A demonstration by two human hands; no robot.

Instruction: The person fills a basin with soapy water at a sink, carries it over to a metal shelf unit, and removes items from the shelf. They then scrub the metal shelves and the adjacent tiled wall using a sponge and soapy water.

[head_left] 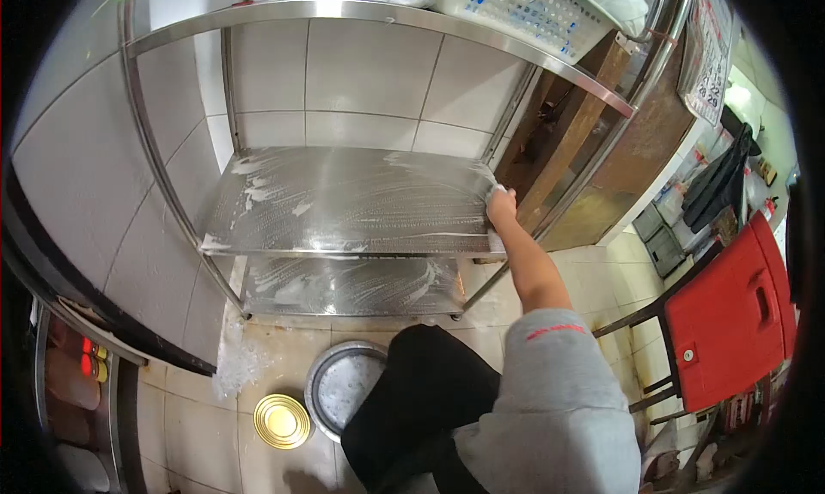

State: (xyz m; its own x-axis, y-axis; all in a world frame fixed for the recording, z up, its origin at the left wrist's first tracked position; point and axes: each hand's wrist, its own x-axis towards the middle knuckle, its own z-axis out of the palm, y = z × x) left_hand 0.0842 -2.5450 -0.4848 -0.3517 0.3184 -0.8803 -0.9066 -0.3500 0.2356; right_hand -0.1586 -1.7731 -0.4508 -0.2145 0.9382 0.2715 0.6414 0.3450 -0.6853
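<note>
A metal rack has a middle shelf (344, 202) streaked with white suds, and a lower shelf (352, 288) with suds on it too. At the right end of the middle shelf, my right hand (501, 205) is closed on a white cloth or sponge (495, 238), mostly hidden by the fingers, and presses it near the shelf's edge. My left hand does not show. Below, on the tiled floor, stand a round basin (344, 382) of soapy water and a gold-coloured tin (282, 421).
The upper shelf (369, 11) holds a white perforated basket (524, 17) and bags. A red chair (726, 314) stands at the right. Foam (236, 365) lies on the floor at the left. Wooden boards (576, 120) are behind the rack's right post.
</note>
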